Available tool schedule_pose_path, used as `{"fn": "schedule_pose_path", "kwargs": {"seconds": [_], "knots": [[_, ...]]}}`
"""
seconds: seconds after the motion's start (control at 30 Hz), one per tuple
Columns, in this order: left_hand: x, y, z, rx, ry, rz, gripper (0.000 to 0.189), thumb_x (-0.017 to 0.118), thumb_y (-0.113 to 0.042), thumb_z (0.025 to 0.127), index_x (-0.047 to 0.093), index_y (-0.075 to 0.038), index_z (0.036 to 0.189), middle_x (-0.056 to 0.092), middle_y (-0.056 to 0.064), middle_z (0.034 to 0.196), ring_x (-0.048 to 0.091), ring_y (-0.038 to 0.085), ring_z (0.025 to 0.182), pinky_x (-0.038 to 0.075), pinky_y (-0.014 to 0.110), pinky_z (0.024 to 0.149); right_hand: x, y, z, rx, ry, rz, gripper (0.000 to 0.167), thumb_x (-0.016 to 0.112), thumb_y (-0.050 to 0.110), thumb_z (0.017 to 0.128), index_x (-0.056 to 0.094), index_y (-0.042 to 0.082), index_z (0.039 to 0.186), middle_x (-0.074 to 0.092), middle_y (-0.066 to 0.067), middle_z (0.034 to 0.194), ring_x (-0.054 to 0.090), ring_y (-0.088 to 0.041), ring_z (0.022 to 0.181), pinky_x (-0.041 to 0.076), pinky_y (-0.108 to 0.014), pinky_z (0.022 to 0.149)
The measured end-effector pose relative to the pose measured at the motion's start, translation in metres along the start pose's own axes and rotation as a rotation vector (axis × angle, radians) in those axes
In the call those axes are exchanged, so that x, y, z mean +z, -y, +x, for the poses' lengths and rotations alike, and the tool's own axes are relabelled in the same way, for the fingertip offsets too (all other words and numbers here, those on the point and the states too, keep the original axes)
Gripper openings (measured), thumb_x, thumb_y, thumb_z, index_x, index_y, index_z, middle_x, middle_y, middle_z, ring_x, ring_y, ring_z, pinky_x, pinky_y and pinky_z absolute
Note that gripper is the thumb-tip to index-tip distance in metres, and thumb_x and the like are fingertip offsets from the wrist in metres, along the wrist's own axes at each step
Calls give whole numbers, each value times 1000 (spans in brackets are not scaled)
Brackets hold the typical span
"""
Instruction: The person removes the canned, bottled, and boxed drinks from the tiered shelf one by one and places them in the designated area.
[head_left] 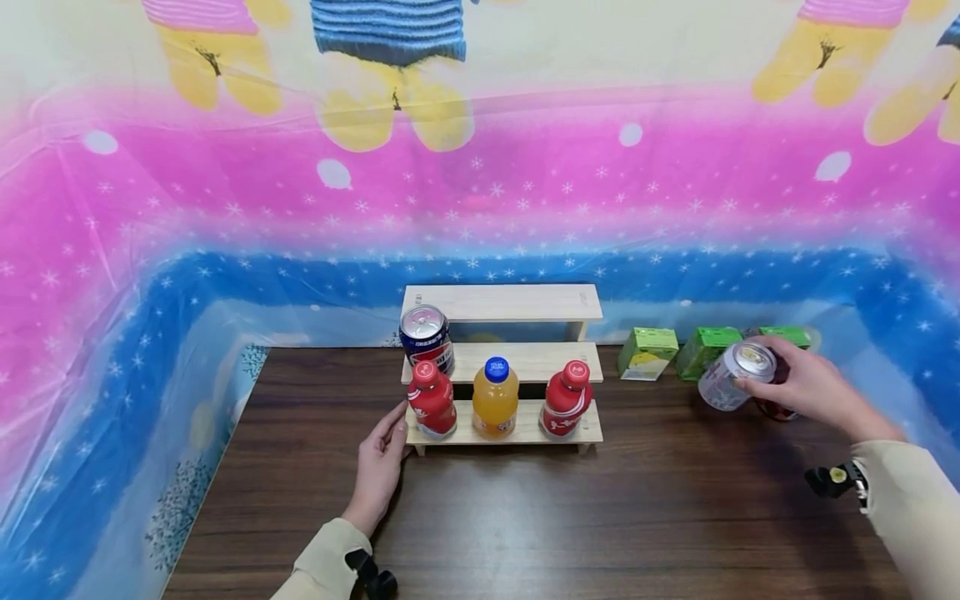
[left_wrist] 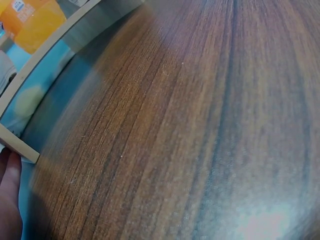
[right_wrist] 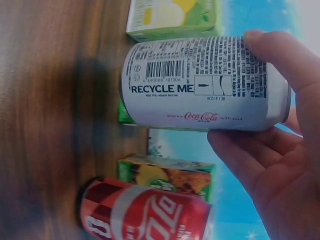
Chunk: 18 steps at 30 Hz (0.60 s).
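My right hand (head_left: 813, 385) grips a pale Coca-Cola can (right_wrist: 185, 82) near its top, thumb on one side and fingers on the other. The can tilts close over the table at the right; its "RECYCLE ME" print and barcode face the right wrist view. A red Coca-Cola can (right_wrist: 150, 210) stands beside it, mostly hidden under my hand in the head view. My left hand (head_left: 381, 458) touches the left front end of a three-step wooden rack (head_left: 525, 437), fingers extended along its edge. In the left wrist view, the fingers (left_wrist: 11, 175) show by the rack's leg.
The rack's bottom step holds two red bottles (head_left: 432, 404) (head_left: 564, 404) around an orange drink bottle (head_left: 495, 404). A dark blue can (head_left: 425, 333) stands on the middle step. Green drink cartons (head_left: 648, 354) line the table's back right, against a patterned cloth (head_left: 510, 200).
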<state>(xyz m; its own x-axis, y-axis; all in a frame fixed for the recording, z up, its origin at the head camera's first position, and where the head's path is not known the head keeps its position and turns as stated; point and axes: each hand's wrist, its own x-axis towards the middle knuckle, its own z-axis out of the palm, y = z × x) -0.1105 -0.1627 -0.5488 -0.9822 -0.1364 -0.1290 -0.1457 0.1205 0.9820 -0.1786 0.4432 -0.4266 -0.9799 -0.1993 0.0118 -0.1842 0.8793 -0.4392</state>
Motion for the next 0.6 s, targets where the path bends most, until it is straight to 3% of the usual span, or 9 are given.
{"fn": "schedule_pose_path", "kwargs": {"seconds": [0.27,0.6], "knots": [[0,-3,-1,-13,-5,9,43,50,-20,112,51,-14,155,51,13,157,53,28,139,53,41,104,18,-11,2,-1,-9,9,73,83,35,90,51,-5,142,68,-33,115,66,-50,98,53,-51,74],[-1,-5,-2,-14,-1,15,44,50,-21,112,51,-14,155,50,13,158,54,28,137,55,38,103,29,-18,3,3,8,39,72,83,32,90,49,-7,141,65,-35,118,65,-53,103,52,-64,83]]}}
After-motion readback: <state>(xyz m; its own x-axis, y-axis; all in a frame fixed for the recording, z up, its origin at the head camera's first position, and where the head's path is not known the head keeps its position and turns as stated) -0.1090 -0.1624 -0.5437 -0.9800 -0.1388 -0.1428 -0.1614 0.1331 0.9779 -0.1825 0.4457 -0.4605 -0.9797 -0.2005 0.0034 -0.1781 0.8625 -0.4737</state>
